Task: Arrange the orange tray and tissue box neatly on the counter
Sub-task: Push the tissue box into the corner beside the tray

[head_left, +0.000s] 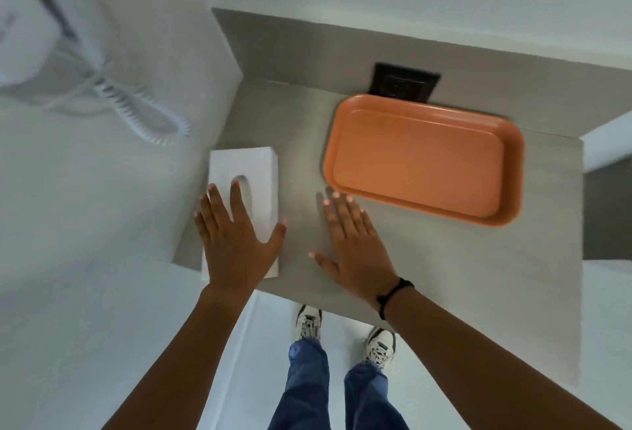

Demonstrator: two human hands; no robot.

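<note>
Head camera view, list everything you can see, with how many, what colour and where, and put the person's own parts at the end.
Counter: one, grey, centre, set against the wall.
Orange tray: one, empty, back right of the counter, slightly askew.
Tissue box: one, white, left edge of the counter, its near end overhanging the front edge.
Wall socket: one, dark, on the grey backsplash behind the tray.
Coiled cord: one, white, on the wall at left, hanging from a blurred white unit.
Left hand: open, fingers spread, over the tissue box.
Right hand: open, flat, above the counter near the tray's corner.
Wristband: one, black, right wrist.
Trousers: blue.
Shoes: two, white.
</note>
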